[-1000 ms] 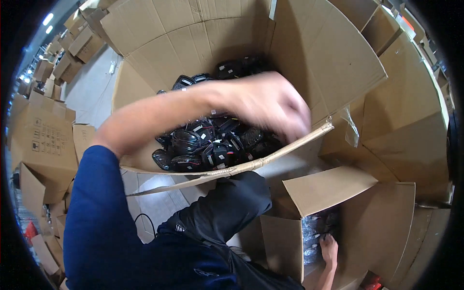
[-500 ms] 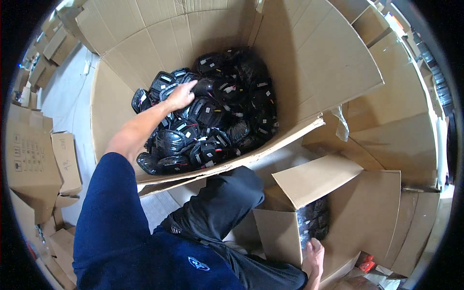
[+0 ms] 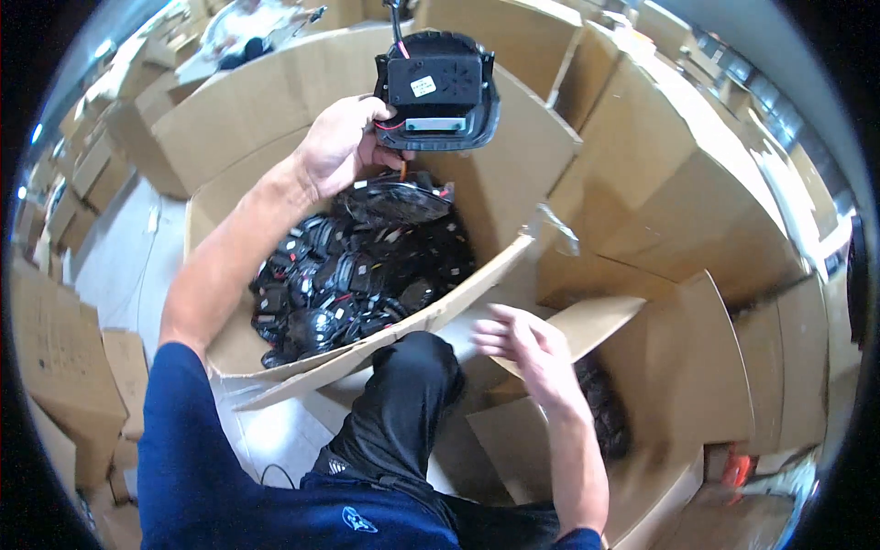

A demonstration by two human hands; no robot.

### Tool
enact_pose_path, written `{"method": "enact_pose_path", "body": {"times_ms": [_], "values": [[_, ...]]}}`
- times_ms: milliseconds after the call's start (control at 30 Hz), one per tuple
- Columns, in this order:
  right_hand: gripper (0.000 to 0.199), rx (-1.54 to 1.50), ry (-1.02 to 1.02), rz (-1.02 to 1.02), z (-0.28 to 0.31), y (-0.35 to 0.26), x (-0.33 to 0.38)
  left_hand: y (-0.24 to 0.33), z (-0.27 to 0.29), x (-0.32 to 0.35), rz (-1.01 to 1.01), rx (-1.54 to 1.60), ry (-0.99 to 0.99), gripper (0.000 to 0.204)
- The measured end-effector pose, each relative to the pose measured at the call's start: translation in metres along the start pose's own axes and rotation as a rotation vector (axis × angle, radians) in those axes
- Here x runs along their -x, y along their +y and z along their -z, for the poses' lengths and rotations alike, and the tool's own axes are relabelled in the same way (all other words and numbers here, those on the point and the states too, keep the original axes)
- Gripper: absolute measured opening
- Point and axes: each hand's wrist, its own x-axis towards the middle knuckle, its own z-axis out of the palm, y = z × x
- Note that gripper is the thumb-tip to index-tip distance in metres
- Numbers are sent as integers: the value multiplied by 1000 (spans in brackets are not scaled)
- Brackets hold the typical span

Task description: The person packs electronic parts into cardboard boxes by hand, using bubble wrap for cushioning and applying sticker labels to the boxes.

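Observation:
My left hand (image 3: pixel 344 142) grips a black plastic housing (image 3: pixel 440 92) by its left edge, raised above the big cardboard bin. The housing has a boxy raised back, a small white label, a pale strip and a thin red wire. A dark cable rises from its top. Under this hand is another glossy black unit (image 3: pixel 399 202); whether the hand also holds it I cannot tell. My right hand (image 3: pixel 532 348), slightly blurred, is open with nothing in it, above a smaller open carton (image 3: pixel 513 449). Dark units (image 3: pixel 600 412) lie inside that carton, partly hidden by my forearm.
The big cardboard bin (image 3: pixel 229 119) holds a heap of black units (image 3: pixel 321 284) with wires and small labels. Tall cardboard boxes (image 3: pixel 651 156) stand to the right. More cartons (image 3: pixel 55 339) line the left. Another person (image 3: pixel 252 32) is at the far left, beyond the bin.
My left hand has come up out of the heap with a black housing. My right hand has left the carton's edge and moved up and left. The view has tilted upward.

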Motion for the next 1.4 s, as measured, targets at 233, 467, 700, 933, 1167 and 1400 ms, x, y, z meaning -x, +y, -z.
{"method": "enact_pose_path", "body": {"times_ms": [233,467,700,933,1167,1400], "values": [[105,-830,-99,418,1,5,5,-56,-181,29,87,697,-391,37],[74,-478,309,690,113,-33,119,-140,-278,21,297,711,-352,31],[80,-49,720,84,281,32,181,-200,-272,1,377,527,-354,37],[59,-187,827,-438,396,315,142,-233,-281,-5,485,267,-265,39],[102,1134,856,-305,371,342,137,-242,-297,6,639,136,-254,20],[113,1312,908,768,287,129,125,-259,-313,1,943,-57,-566,25]]}}
